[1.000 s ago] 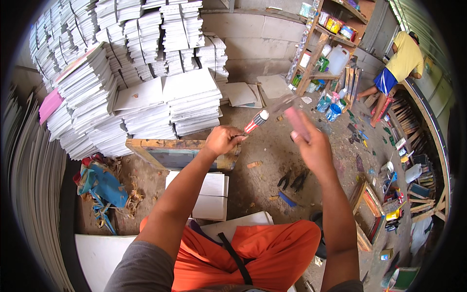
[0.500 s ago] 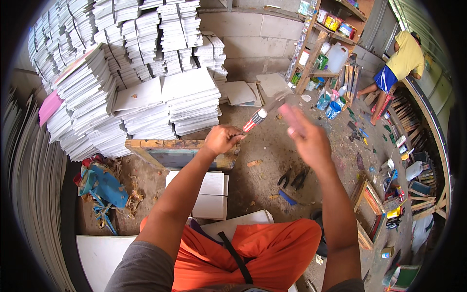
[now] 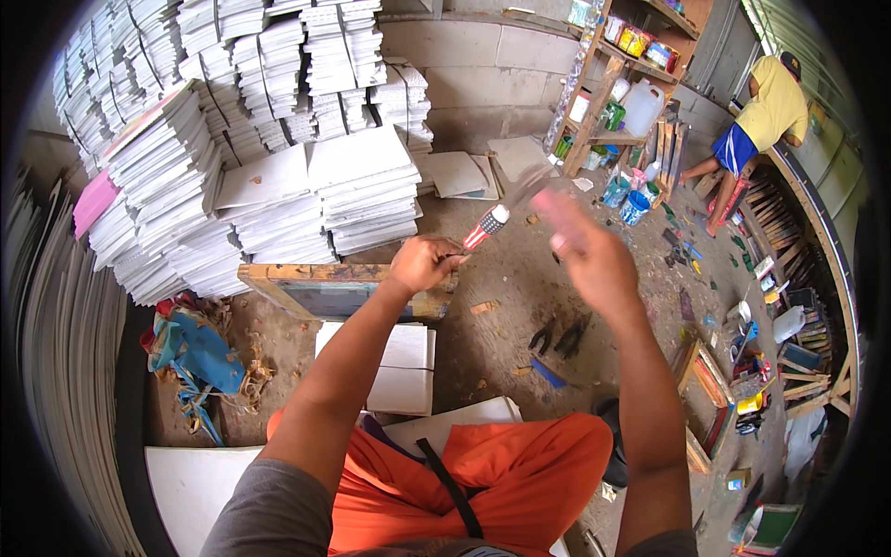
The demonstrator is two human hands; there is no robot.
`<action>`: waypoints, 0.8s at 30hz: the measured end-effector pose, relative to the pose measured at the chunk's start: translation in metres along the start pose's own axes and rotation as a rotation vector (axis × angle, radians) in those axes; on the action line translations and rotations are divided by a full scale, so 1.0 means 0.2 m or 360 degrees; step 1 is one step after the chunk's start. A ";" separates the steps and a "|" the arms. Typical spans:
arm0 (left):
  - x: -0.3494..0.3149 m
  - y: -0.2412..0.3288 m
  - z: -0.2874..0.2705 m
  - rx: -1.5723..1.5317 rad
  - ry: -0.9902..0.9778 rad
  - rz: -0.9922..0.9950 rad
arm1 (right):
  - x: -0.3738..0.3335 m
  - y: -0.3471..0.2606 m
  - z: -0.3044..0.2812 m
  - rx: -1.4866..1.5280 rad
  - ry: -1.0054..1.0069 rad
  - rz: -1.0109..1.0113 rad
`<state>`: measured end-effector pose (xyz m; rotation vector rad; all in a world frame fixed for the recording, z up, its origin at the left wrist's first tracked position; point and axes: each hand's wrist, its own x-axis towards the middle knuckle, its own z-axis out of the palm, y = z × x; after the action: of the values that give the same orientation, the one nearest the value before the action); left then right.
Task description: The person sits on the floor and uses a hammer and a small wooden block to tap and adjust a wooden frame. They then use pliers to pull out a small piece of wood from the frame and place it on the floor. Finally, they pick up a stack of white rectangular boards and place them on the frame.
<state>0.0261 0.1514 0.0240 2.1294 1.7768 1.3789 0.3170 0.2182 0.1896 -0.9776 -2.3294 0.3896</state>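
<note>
While the left hand (image 3: 422, 266) grips a red-white-blue-handled tool (image 3: 479, 229), the right hand (image 3: 601, 267) clasps a blurred pink block (image 3: 555, 206) beyond those fingers (image 3: 449, 250) — seemingly underway, remainder unclear.

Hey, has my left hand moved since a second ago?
No, not noticeably: your left hand still appears over the right end of the wooden frame.

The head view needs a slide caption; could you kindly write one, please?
Left hand holding a striped-handled tool, right hand blurred nearby, white stacks behind.
</note>
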 end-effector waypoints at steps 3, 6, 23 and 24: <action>-0.01 -0.01 -0.01 0.0072 -0.0007 -0.0031 | 0.03 -0.06 -0.04 -0.0178 -0.0142 -0.0004; -0.01 0.00 -0.01 0.0049 0.0024 0.0020 | 0.04 -0.02 -0.03 0.0066 0.0052 0.0001; -0.01 0.03 0.00 0.0040 0.0013 0.0012 | -0.01 0.09 0.02 0.0358 0.0352 -0.0065; -0.02 0.02 -0.01 0.0039 0.0000 0.0015 | -0.03 0.04 0.05 0.0152 0.0124 0.0057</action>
<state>0.0288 0.1455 0.0242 2.1522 1.7953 1.3667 0.3194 0.2195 0.1757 -0.9721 -2.2054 0.4646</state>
